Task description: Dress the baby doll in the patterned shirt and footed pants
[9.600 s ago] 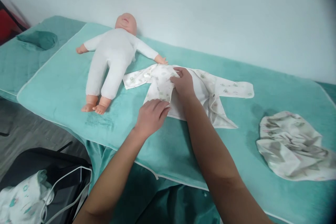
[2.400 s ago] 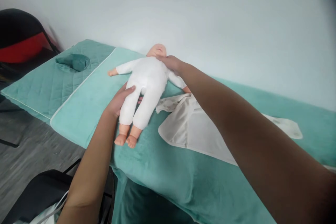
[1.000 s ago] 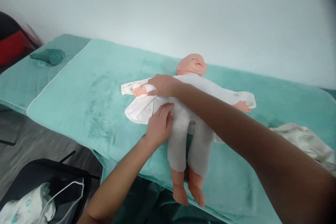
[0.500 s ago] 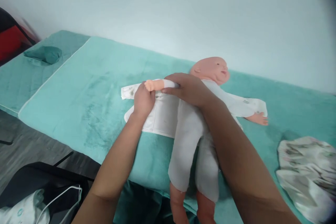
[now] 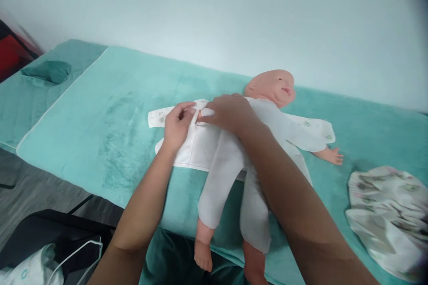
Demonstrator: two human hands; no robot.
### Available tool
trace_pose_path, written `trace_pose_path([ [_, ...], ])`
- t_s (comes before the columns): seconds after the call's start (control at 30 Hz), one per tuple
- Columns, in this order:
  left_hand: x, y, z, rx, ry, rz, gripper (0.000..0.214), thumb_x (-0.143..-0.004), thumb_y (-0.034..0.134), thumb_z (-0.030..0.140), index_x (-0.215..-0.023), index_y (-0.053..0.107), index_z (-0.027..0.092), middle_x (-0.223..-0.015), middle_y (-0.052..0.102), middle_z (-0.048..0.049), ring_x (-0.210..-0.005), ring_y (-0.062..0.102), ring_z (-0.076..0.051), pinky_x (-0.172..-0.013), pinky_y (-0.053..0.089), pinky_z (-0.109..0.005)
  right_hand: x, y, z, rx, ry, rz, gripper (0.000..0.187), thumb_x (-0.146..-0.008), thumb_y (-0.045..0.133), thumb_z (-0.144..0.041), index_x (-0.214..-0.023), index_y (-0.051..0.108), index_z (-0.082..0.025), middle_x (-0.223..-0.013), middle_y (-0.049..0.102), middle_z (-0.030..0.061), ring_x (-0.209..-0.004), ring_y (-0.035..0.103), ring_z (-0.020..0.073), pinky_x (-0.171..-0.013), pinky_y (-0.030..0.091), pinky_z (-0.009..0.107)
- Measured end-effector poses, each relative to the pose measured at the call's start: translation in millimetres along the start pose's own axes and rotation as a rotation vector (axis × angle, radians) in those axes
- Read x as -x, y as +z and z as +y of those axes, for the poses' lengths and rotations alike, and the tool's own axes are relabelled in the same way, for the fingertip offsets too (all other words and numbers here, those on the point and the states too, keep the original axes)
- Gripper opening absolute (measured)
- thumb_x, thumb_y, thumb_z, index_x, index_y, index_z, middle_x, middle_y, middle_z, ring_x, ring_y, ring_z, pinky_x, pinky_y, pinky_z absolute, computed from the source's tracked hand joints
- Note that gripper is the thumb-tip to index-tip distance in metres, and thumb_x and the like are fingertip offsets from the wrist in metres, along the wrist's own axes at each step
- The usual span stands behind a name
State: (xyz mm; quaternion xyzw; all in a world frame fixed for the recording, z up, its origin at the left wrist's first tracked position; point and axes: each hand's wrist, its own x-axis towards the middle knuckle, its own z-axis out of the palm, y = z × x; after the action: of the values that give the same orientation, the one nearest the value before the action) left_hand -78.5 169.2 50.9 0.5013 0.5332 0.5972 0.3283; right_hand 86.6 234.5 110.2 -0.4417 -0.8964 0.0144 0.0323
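Note:
A baby doll (image 5: pixel 230 160) in a white body suit lies on its back on an opened white printed baby garment (image 5: pixel 187 151), on a teal towel (image 5: pixel 110 116). My left hand (image 5: pixel 176 124) pinches the garment at the armhole of its left sleeve (image 5: pixel 157 118). My right hand (image 5: pixel 227 113) is closed on the doll's arm, whose small hand shows between my two hands at the sleeve opening. The doll's other arm lies stretched over the garment's right sleeve (image 5: pixel 317 129). Its legs hang past the towel's front edge.
A crumpled printed cloth (image 5: pixel 384 213) lies on the towel at the right. A teal padded table end with a face hole (image 5: pixel 47 71) is at the left. A black bag (image 5: pixel 50 249) with white cloth stands on the floor below. A wall runs behind.
The doll was lifted from the left and laid on the opened garment. In the last half second its arm has been bent in toward the sleeve opening, and my left hand shifted onto the garment.

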Motion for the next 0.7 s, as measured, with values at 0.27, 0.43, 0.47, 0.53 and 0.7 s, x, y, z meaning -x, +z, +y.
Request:
trace_pose_path([
  [0.27, 12.0, 7.2, -5.1, -0.343, 0.167, -0.112, 0.022, -0.098, 0.056, 0.027, -0.118, 0.063, 0.024, -0.093, 0.067, -0.0019, -0.078, 0.060, -0.015, -0.077, 0.048, -0.031, 28.1, -2.1, 7.2, -0.267, 0.095, 0.445, 0.015, -0.091, 0.055, -0.025, -0.101, 0.067, -0.022, -0.104, 0.071, 0.0072, -0.098, 0.063, 0.0246, -0.085, 0.045, 0.037],
  [0.43, 13.3, 2.3, -0.9, -0.679, 0.057, -0.053, 0.022, -0.101, 0.053, 0.035, -0.115, 0.062, 0.021, -0.089, 0.070, -0.0047, -0.083, 0.065, -0.022, -0.074, 0.045, -0.033, 97.7, 20.5, 51.3, -0.349, 0.590, 0.894, 0.016, -0.090, 0.051, -0.032, -0.084, 0.062, -0.023, -0.079, 0.063, 0.0036, -0.078, 0.057, 0.0220, -0.078, 0.045, 0.037],
  [0.47, 13.6, 2.5, 0.1, -0.717, 0.049, -0.066, 0.020, -0.102, 0.050, 0.034, -0.111, 0.062, 0.021, -0.089, 0.071, -0.0054, -0.083, 0.065, -0.023, -0.073, 0.044, -0.033, 110.6, 28.3, 59.0, -0.380, 0.674, 0.897, 0.018, -0.090, 0.051, -0.034, -0.082, 0.062, -0.023, -0.075, 0.061, 0.0026, -0.074, 0.056, 0.0213, -0.077, 0.045, 0.037],
  [0.53, 14.3, 3.4, 0.8, -0.753, 0.075, -0.065, 0.020, -0.104, 0.046, 0.033, -0.105, 0.062, 0.022, -0.093, 0.072, -0.0068, -0.088, 0.066, -0.024, -0.075, 0.044, -0.034, 130.3, 41.7, 69.4, -0.457, 0.800, 0.850, 0.023, -0.091, 0.052, -0.042, -0.086, 0.063, -0.023, -0.071, 0.061, 0.0013, -0.069, 0.055, 0.0206, -0.074, 0.044, 0.037],
  [0.7, 13.9, 5.2, -2.2, -0.656, 0.163, 0.011, 0.019, -0.104, 0.044, 0.034, -0.101, 0.059, 0.022, -0.095, 0.070, -0.0071, -0.090, 0.064, -0.022, -0.080, 0.045, -0.034, 144.1, 46.5, 69.8, -0.532, 0.874, 0.697, 0.040, -0.096, 0.048, -0.056, -0.107, 0.068, -0.023, -0.075, 0.067, 0.0036, -0.071, 0.059, 0.0228, -0.078, 0.046, 0.039],
])
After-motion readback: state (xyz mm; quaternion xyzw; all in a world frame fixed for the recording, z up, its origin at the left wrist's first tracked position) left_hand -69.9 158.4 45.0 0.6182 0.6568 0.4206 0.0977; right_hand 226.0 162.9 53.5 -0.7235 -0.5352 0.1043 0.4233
